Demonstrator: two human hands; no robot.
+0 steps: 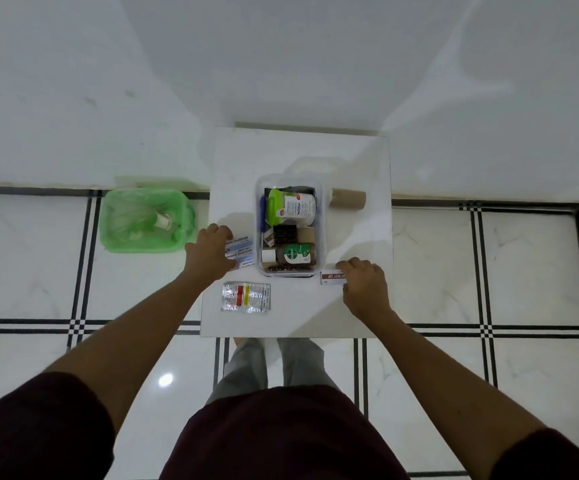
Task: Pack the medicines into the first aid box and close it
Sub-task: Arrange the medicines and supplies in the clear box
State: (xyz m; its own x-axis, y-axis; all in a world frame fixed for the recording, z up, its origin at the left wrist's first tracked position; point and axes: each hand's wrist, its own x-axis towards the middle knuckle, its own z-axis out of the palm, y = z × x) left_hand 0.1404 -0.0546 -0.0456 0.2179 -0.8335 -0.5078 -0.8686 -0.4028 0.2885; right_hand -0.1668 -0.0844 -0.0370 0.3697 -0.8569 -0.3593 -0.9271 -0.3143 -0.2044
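A clear plastic first aid box [322,237] stands open on the small white table [302,157]. Inside lie a green-capped bottle [290,206], a brown Dettol bottle [293,257] and small dark packets. My left hand [210,252] rests on blue-and-white antiseptic bandage packs [243,252] left of the box. My right hand [362,284] lies on a white ointment box [331,277] right of the box's near corner, fingers curled over its end. Silver blister strips [246,297] lie loose on the table in front. No lid is visible.
A brown cardboard roll [348,199] lies right of the box. A bin lined with a green bag [146,220] stands on the tiled floor left of the table. The white wall is just behind the table. My legs are at the near edge.
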